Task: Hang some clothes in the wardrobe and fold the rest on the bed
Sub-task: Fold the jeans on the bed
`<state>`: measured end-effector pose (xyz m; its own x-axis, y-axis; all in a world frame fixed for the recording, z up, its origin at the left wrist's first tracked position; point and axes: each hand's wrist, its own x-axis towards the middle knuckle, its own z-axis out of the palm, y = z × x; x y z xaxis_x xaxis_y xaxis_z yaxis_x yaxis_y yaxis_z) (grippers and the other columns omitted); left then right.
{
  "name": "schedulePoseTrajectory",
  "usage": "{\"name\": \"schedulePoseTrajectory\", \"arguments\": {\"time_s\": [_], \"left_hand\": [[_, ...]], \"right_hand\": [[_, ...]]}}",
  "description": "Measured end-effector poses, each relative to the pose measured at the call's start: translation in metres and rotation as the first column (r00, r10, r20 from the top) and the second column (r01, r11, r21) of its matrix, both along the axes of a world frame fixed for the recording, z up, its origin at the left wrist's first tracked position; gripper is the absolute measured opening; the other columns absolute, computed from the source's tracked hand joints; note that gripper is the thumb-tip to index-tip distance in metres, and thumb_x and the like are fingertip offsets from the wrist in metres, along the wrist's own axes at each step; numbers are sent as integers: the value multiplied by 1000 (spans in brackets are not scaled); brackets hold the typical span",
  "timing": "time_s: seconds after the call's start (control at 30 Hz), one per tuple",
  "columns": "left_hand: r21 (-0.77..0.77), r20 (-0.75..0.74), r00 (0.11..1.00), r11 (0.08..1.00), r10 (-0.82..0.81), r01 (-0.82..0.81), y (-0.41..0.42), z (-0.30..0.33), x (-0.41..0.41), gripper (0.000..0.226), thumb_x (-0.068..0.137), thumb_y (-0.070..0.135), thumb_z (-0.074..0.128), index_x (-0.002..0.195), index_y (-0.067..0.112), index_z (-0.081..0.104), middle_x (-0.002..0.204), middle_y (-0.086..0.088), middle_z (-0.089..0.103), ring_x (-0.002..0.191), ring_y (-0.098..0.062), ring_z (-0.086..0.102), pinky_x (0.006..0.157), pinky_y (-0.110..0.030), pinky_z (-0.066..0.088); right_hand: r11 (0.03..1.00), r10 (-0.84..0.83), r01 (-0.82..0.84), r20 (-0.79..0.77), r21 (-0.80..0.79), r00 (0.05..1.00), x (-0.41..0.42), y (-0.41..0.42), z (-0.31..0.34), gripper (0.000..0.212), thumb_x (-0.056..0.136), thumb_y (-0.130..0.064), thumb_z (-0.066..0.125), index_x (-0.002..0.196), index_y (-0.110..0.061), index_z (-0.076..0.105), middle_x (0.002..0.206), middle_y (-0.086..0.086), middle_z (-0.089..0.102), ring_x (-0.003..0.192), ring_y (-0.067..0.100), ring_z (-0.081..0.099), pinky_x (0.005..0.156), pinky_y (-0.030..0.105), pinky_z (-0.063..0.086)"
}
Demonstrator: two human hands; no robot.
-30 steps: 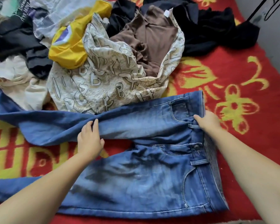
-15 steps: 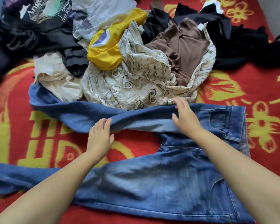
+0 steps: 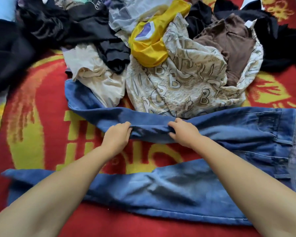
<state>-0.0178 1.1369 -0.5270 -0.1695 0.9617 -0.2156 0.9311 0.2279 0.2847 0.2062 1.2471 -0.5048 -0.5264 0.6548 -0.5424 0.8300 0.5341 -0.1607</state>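
Faded matt denim jeans (image 3: 186, 190) on a fuzzy woven blanket (image 3: 41, 134); glossy yellow garment (image 3: 149, 50)

A bed (image 3: 41, 103) fills almost the whole view, covered with a bright red blanket (image 3: 143, 226) patterned with large yellow characters and flower-like motifs. The weave looks coarse and slightly fuzzy. At the upper left corner a pale blue surface (image 3: 2, 7) shows beyond the bed; what it is cannot be told. Soft, even light falls across the blanket, with only faint shadows.
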Motion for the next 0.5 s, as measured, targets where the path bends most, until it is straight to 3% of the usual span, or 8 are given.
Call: {"name": "schedulePoseTrajectory", "arguments": {"time_s": [0.07, 0.17, 0.23, 0.33, 0.43, 0.5], "left_hand": [[70, -48, 994, 993, -94, 98, -11, 21, -9, 31, 96, 39, 50, 103, 9, 57, 83, -18, 68, 77, -41, 63, 59, -39, 35], [52, -145, 942, 948, -303, 313, -30, 43, -14, 57, 75, 52, 72, 113, 10, 60, 68, -10, 69, 58, -33, 65, 48, -30, 36], [-18, -197, 927, 947, -318, 321, -36, 51, -19, 58, 80, 44, 65, 128, 14, 51, 89, -6, 71, 76, -30, 68, 55, -31, 35], [-13, -258, 938, 971, -233, 238, -27, 52, -31, 37, 82, 18, 56, 119, 12, 50, 107, -10, 59, 98, -33, 58, 68, -37, 33], [94, -204, 977, 993, -53, 73, -18, 56, -55, 30, 74, 1, 56, 104, 5, 59, 101, -16, 57, 96, -36, 54, 78, -43, 36], [171, -89, 985, 977, 145, -129, -14, 56, -75, 29, 75, 0, 57, 103, 4, 60, 101, -16, 58, 95, -36, 54, 83, -44, 38]], "right_hand": [[999, 40, -41, 53, 23, 998, 0, -14, 13, 37, 92, -38, 53, 122, -17, 47, 119, 9, 49, 102, 34, 58, 70, 37, 40], [985, 17, -26, 51, 173, 999, -2, -30, 32, 39, 86, -39, 54, 114, -14, 44, 115, 7, 52, 99, 33, 61, 64, 37, 37], [965, 5, -13, 33, 261, 999, -6, -36, 47, 31, 86, -34, 53, 109, -15, 45, 110, 5, 53, 91, 33, 62, 56, 34, 31], [935, 52, -65, 46, 349, 998, -1, -39, 60, 17, 86, -21, 53, 102, -15, 53, 102, 6, 57, 84, 33, 62, 52, 34, 25], [911, 92, -144, 149, 386, 984, 6, -38, 69, 16, 87, -18, 50, 100, -18, 58, 99, 3, 60, 88, 29, 63, 53, 32, 25], [895, 41, -98, 138, 434, 990, 9, -32, 74, 17, 86, -18, 51, 98, -19, 62, 98, 2, 64, 89, 29, 64, 55, 30, 26]]}}
